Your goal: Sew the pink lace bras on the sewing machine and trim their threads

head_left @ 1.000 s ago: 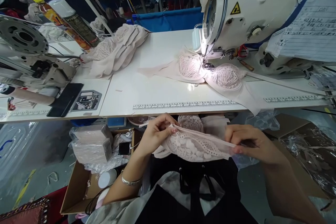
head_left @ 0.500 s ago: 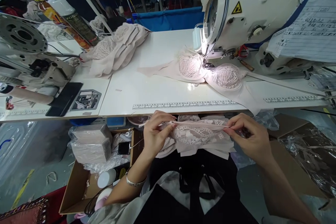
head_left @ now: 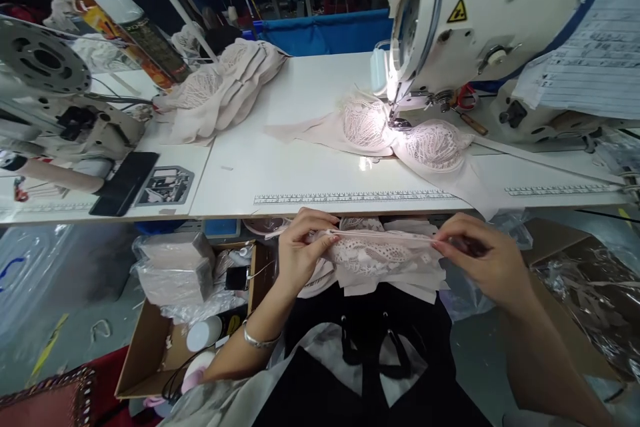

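Observation:
A narrow pale pink strap (head_left: 383,235) runs straight and level between my two hands, just below the table's front edge. My left hand (head_left: 305,250) pinches its left end between thumb and fingers, and my right hand (head_left: 473,250) pinches the right end. Beneath it, pale pink lace bra pieces (head_left: 385,263) lie heaped on my lap; whether the strap is joined to them I cannot tell. On the table, a pale pink lace bra (head_left: 433,147) lies under the needle of the lit sewing machine (head_left: 480,20), one cup on each side of it.
More bra pieces (head_left: 235,90) are stacked at the back left, near two spray cans (head_left: 145,33). A second machine (head_left: 75,100) and a black phone (head_left: 125,183) occupy the left. Below stands a cardboard box (head_left: 140,360) with wrapped packs. A printed ruler (head_left: 350,198) follows the table edge.
My right hand has shifted slightly right and its fingers have curled a little. My left hand keeps its pinch almost in place. The bra under the needle stays put.

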The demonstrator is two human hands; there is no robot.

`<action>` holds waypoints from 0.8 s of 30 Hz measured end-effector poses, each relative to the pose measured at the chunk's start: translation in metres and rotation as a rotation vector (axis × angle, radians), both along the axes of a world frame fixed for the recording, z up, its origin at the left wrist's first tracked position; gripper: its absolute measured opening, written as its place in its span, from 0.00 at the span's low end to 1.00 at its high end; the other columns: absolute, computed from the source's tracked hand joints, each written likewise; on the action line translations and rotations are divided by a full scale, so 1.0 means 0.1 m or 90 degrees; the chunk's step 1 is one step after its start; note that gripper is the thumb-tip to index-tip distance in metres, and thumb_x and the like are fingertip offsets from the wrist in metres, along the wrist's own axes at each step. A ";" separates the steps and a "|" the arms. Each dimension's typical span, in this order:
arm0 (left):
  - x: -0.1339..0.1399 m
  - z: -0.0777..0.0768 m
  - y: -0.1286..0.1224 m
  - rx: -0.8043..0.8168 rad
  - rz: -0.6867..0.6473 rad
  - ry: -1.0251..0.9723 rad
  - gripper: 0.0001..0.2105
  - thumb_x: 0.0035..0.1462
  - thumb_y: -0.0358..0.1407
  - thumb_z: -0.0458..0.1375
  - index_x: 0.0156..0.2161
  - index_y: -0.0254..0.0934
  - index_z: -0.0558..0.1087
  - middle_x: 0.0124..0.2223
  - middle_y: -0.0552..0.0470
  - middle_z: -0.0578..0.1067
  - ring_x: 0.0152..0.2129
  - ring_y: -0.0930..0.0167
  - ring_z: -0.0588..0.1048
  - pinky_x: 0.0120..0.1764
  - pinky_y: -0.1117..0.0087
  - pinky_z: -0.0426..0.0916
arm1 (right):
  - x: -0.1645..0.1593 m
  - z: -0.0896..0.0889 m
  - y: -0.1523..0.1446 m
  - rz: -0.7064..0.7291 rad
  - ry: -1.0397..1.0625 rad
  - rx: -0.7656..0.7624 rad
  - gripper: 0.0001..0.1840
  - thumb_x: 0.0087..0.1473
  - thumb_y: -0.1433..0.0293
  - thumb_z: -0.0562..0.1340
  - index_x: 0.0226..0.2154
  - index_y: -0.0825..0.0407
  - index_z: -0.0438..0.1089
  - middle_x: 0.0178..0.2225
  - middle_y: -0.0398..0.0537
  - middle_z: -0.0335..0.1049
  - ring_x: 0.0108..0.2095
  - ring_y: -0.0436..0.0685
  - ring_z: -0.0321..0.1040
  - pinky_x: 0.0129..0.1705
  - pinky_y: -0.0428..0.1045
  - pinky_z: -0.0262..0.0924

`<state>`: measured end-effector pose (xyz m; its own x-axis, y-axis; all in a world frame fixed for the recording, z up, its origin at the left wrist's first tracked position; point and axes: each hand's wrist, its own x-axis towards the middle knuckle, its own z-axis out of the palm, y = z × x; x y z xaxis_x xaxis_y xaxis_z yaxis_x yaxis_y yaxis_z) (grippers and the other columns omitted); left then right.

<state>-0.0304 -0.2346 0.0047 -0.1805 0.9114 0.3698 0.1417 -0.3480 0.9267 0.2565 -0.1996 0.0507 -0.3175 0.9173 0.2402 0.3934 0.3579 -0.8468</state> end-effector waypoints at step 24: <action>0.47 0.36 0.13 -0.042 -0.314 0.049 0.13 0.66 0.40 0.60 0.30 0.37 0.71 0.33 0.50 0.74 0.33 0.70 0.73 0.38 0.70 0.67 | -0.07 0.18 -0.05 0.123 -0.049 -0.101 0.10 0.58 0.61 0.68 0.33 0.48 0.68 0.31 0.44 0.75 0.21 0.48 0.62 0.22 0.45 0.57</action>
